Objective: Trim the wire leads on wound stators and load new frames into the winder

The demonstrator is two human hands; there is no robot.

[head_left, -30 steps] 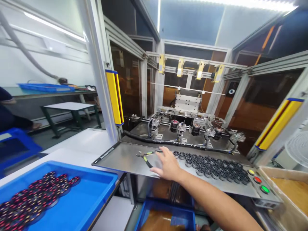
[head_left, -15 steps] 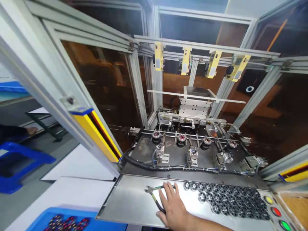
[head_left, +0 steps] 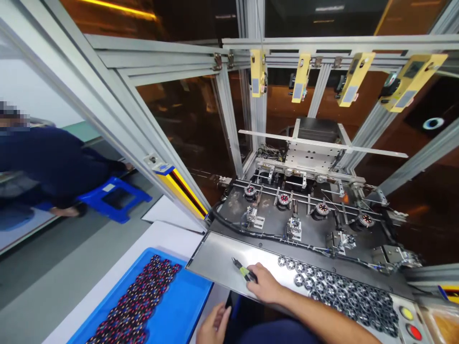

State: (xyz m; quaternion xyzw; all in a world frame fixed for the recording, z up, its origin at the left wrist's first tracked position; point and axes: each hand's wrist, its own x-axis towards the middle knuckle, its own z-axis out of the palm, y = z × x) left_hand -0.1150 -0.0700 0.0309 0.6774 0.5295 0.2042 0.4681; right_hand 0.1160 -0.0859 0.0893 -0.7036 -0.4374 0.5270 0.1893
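My right hand (head_left: pixel 264 283) is wrapped round the black and green handles of the pliers (head_left: pixel 243 269), above the metal shelf (head_left: pixel 215 253). The pliers' jaws are together and point up and left. My left hand (head_left: pixel 214 326) is low in the view, between the blue tray (head_left: pixel 186 298) and my lap, its fingers curled; whether it holds anything is hidden. Several black round parts (head_left: pixel 332 282) lie in rows on the shelf, right of my right hand. The tray holds several dark ring parts with red and copper colours (head_left: pixel 141 296).
Behind the shelf is a machine bed (head_left: pixel 229 205) with four round fixtures and clamps. Yellow sensors (head_left: pixel 301 79) hang above. Yellow and red buttons (head_left: pixel 407 313) sit at the right. A seated person (head_left: pixel 53 153) is at the left, near a blue stool (head_left: pixel 116 198).
My right hand has closed round the pliers, whose handles were spread before. My left hand has come into view. The view has shifted left and down, showing more of the tray and the seated person.
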